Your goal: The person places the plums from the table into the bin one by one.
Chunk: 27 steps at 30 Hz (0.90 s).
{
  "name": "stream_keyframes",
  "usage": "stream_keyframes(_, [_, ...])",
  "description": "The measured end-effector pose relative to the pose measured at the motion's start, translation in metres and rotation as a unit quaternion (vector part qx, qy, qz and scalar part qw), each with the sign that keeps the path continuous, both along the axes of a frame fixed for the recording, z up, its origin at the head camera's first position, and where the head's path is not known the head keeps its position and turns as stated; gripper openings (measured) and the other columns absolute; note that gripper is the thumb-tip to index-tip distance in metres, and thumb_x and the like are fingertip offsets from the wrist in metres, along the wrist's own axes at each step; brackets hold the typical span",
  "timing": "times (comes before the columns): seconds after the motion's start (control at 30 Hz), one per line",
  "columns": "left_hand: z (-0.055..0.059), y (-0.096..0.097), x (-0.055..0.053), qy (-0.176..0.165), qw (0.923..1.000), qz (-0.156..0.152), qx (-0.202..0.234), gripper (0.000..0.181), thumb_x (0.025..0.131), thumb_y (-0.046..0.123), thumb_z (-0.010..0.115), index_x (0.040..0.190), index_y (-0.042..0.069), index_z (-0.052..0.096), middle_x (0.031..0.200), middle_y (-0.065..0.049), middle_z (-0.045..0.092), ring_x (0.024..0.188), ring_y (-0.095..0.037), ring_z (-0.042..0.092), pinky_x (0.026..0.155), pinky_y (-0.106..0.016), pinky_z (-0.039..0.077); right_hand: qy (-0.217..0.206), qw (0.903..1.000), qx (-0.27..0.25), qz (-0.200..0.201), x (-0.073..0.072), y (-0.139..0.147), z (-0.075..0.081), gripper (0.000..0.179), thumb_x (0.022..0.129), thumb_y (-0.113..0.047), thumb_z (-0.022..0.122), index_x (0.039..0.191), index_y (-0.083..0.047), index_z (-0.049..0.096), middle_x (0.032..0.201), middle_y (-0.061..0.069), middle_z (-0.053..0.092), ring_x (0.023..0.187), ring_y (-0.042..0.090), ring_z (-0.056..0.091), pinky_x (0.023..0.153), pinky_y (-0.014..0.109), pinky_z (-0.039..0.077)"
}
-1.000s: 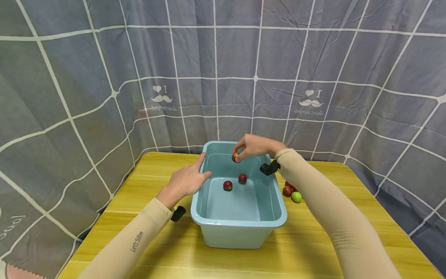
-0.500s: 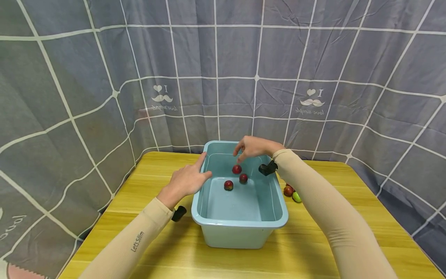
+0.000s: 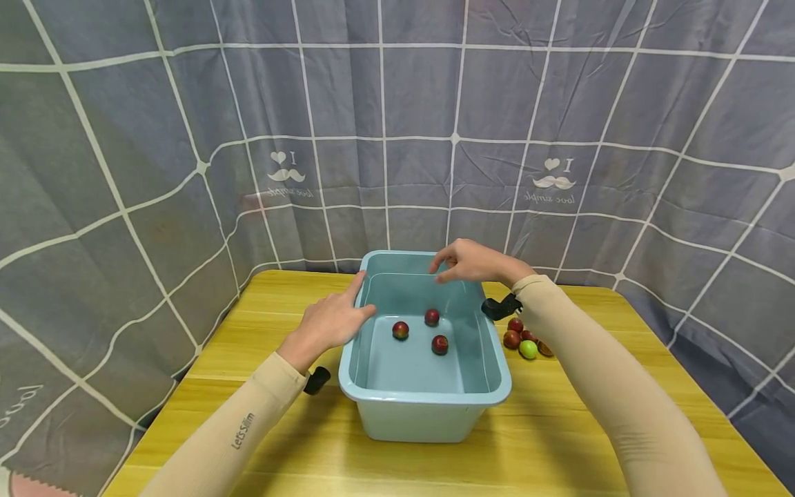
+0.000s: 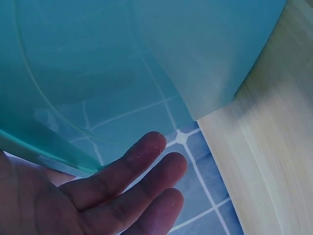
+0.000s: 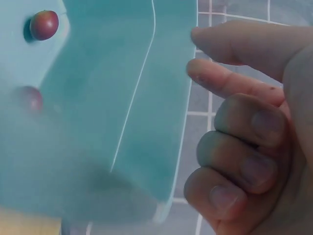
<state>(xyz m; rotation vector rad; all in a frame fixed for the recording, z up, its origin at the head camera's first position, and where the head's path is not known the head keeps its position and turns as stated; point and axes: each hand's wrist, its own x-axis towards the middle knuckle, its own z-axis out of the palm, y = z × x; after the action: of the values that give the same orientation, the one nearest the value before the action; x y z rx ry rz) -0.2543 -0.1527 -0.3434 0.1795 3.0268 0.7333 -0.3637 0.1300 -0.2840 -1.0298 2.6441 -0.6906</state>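
Fruit (image 3: 439, 344), small and round, divided between a tub (image 3: 422, 421) and the worktop (image 3: 273, 297) at its right.

Curtain (image 3: 422, 96): grey-blue with white grid lines and printed hearts and moustaches (lettering reversed); hangs behind the worktop and at both sides.

Worktop: yellow, wood-grained; carries the tub and the loose fruit.

Tub: pale blue, rectangular, rounded corners; upright, open at the top.

Sleeves: two, beige. Left sleeve (image 3: 236, 428) lettered; right sleeve (image 3: 590, 366) crosses above the loose fruit. Black mount (image 3: 317, 380) at the left wrist, another at the right.

Hands: two, neither grasping fruit. Left hand (image 3: 332, 319) lies at the tub's left rim, fingers extended. Right hand (image 3: 472, 264) is raised over the tub's far right side, released: forefinger and thumb apart, remaining fingers bent, nothing between them.

Fruit inside: three, dark red, on the tub floor, apart from one another.

Fruit outside: a cluster just right of the tub, comprising several reddish pieces (image 3: 512, 339) and one green fruit (image 3: 528, 350) (exact count uncertain; the sleeve may hide more).

Progress, as judged: a transfer from worktop to tub, part done. Three pieces are in; at least five appear left, the green one among them, putting the work short of halfway.
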Motion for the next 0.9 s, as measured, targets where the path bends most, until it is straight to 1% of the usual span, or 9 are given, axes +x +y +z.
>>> stream_keyframes(0.13, [0.000,0.000,0.000,0.000,1.0000,0.001,-0.002,0.080,0.096,0.054,0.043,0.164,0.030,0.008,0.118,-0.013,0.068,0.076,-0.024,0.062,0.055,-0.037,0.044,0.006,0.9998,-0.017,-0.011,0.008,0.014,0.000,0.021,0.094,-0.022,0.070,0.113,-0.014,0.075,0.056,-0.002,0.038,0.052,0.013,0.031,0.059,0.031,0.036])
stream_keyframes(0.33, [0.000,0.000,-0.001,-0.002,1.0000,0.005,-0.008,0.079,0.096,0.054,0.043,0.164,0.031,0.008,0.121,-0.014,0.068,0.079,-0.024,0.062,0.056,-0.037,0.044,0.010,0.9990,-0.038,-0.019,0.018,0.036,-0.003,0.020,0.096,-0.023,0.068,0.113,-0.015,0.075,0.057,-0.001,0.040,0.052,0.013,0.032,0.066,0.033,0.041])
stream_keyframes(0.43, [0.000,0.000,0.000,-0.001,1.0000,0.004,-0.008,0.079,0.096,0.053,0.043,0.164,0.030,0.009,0.122,-0.014,0.067,0.081,-0.025,0.063,0.056,-0.037,0.044,0.013,0.9984,-0.047,-0.029,0.024,0.047,-0.005,0.021,0.098,-0.024,0.066,0.114,-0.015,0.075,0.057,-0.002,0.040,0.052,0.013,0.033,0.064,0.032,0.040])
stream_keyframes(0.53, [0.000,0.000,0.000,0.000,1.0000,0.001,-0.006,0.078,0.097,0.052,0.042,0.164,0.029,0.009,0.123,-0.014,0.067,0.081,-0.025,0.063,0.056,-0.037,0.044,0.013,0.9977,-0.055,-0.038,0.028,0.058,-0.009,0.024,0.099,-0.025,0.064,0.117,-0.013,0.074,0.057,-0.003,0.039,0.052,0.012,0.033,0.059,0.030,0.037])
stream_keyframes(0.7, [0.000,0.001,0.000,0.000,1.0000,-0.001,-0.003,0.078,0.097,0.052,0.043,0.164,0.029,0.009,0.121,-0.014,0.068,0.080,-0.024,0.063,0.056,-0.036,0.044,0.015,0.9958,-0.070,-0.056,0.037,0.075,-0.017,0.029,0.100,-0.027,0.063,0.121,-0.009,0.072,0.056,-0.004,0.035,0.051,0.011,0.031,0.059,0.030,0.037])
stream_keyframes(0.8, [0.001,0.001,0.000,-0.001,1.0000,0.000,-0.004,0.079,0.097,0.052,0.042,0.164,0.029,0.008,0.122,-0.015,0.067,0.081,-0.025,0.063,0.056,-0.036,0.044,0.009,0.9936,-0.084,-0.075,0.042,0.085,-0.021,0.030,0.099,-0.032,0.064,0.120,-0.013,0.073,0.057,-0.005,0.035,0.054,0.012,0.033,0.064,0.032,0.040])
stream_keyframes(0.87, [0.000,0.001,0.000,-0.002,1.0000,-0.002,-0.003,0.079,0.097,0.052,0.042,0.164,0.029,0.008,0.123,-0.015,0.067,0.081,-0.025,0.063,0.056,-0.037,0.043,0.002,0.9918,-0.096,-0.084,0.045,0.091,-0.025,0.029,0.099,-0.033,0.064,0.120,-0.016,0.073,0.060,-0.004,0.039,0.061,0.013,0.040,0.072,0.034,0.043])
stream_keyframes(0.9, [0.000,0.001,0.000,-0.001,1.0000,-0.001,-0.003,0.079,0.096,0.052,0.042,0.164,0.029,0.008,0.123,-0.015,0.067,0.081,-0.025,0.063,0.056,-0.037,0.044,-0.002,0.9909,-0.102,-0.087,0.046,0.094,-0.026,0.028,0.099,-0.033,0.063,0.119,-0.017,0.073,0.060,-0.003,0.040,0.062,0.014,0.041,0.074,0.035,0.043])
